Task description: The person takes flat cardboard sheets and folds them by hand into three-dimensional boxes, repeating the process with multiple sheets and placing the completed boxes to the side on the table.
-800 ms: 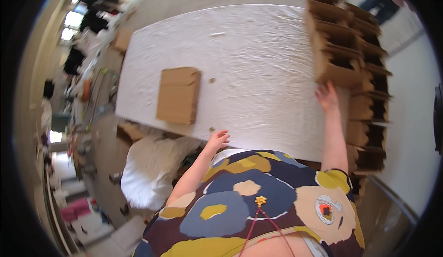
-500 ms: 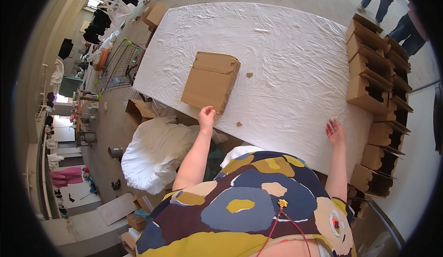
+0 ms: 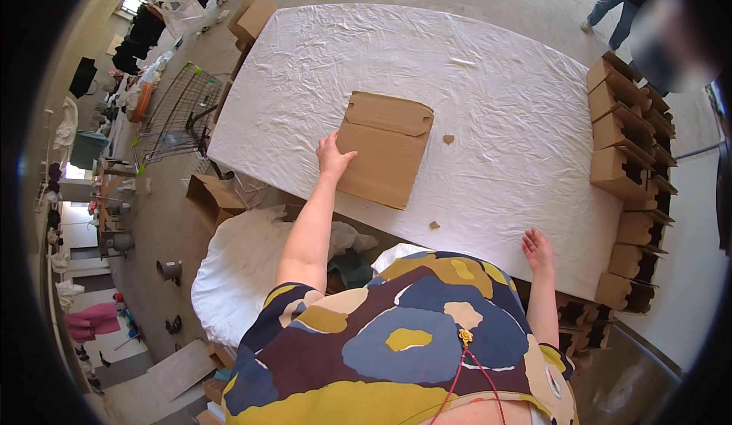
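Note:
A folded flat brown cardboard box [image 3: 381, 146] lies over the white cloth-covered table [image 3: 511, 120], near its front left. My left hand [image 3: 334, 156] is at the box's left edge, its thumb over the top face and its fingers along the side; their tips are partly hidden. My right hand [image 3: 538, 249] hovers over the table's near right part, holding nothing, with fingers loosely apart. Beside the box's right edge lies a small cardboard scrap [image 3: 448, 140]. Another scrap [image 3: 435, 225] is close to the table's near edge.
Open cardboard boxes [image 3: 618, 167] stand stacked along the table's right side. A wire cart [image 3: 179, 112] and an open carton [image 3: 213, 200] are off to the left. White cloth [image 3: 244, 272] bulges beside my left arm. A person [image 3: 619, 5] stands at the far right.
My left hand has gone from the box's near edge to its left edge. The box's thick right side no longer shows. My right hand has drawn slightly nearer to me. The view has shifted.

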A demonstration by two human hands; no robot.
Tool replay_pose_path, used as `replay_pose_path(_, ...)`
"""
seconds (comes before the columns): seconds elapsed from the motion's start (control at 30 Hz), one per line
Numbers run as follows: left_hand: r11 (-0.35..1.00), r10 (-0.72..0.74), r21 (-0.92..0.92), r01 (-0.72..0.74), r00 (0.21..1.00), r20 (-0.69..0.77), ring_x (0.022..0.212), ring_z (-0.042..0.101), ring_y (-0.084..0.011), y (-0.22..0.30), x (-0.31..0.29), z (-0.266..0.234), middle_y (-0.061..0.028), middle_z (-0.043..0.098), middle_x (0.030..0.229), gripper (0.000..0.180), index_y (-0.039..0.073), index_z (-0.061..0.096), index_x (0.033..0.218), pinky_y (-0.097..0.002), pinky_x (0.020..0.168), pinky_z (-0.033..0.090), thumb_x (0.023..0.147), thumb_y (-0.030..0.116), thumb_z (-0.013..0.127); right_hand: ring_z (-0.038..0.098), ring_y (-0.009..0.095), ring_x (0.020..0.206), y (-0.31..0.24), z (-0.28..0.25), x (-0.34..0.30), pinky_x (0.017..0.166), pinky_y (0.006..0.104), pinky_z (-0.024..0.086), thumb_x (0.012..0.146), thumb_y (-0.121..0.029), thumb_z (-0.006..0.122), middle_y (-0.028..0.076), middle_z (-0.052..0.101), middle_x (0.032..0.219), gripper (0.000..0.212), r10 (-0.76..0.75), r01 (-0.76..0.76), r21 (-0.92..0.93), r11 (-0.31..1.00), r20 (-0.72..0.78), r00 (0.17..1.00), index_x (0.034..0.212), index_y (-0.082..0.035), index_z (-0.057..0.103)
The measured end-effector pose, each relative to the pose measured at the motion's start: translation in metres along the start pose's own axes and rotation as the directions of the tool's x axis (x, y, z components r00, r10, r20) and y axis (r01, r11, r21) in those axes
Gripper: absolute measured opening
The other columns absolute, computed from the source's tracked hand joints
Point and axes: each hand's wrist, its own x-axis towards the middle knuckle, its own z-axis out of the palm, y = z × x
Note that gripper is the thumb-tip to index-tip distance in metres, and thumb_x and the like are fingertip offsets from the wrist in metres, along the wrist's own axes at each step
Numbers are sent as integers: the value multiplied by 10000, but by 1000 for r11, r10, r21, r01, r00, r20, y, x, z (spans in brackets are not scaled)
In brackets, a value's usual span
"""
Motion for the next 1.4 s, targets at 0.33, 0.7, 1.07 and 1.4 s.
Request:
replay_pose_path(0.33,988,151,-13,-155,935,321,1097,583,-289,-15,75,-16,-114,528,1204,805,183,550,1277,-402,966,514,569,184,934,666,186,910,44,120,-70,766,314,552,983,-220,613,86,686,1098,355,84,-45,-292,955,124,989,1295,-51,596)
replay_pose_path(0.7,979,99,108,-171,871,481,1033,599,-272,-13,89,-18,-119,575,1091,562,73,581,967,-397,908,516,572,238,946,644,191,998,46,198,-96,850,346,543,973,-272,635,108,665,1189,473,113,57,-477,877,321,940,1365,-23,547)
replay_pose_path(1.07,993,117,-13,-120,927,357,962,645,-293,-18,34,-6,-115,642,1031,421,52,669,992,-404,851,538,683,238,886,643,171,1006,50,273,-88,854,341,550,1010,-255,579,51,606,1161,413,276,115,-561,820,563,779,1365,-51,526)
replay_pose_path(1.4,989,59,-142,-28,974,219,891,609,-238,-19,-5,5,-90,600,1006,462,56,617,1094,-372,823,527,736,221,858,698,165,806,40,258,-68,743,293,584,1036,-206,543,78,684,1007,244,256,59,-528,847,502,826,1156,-8,618)
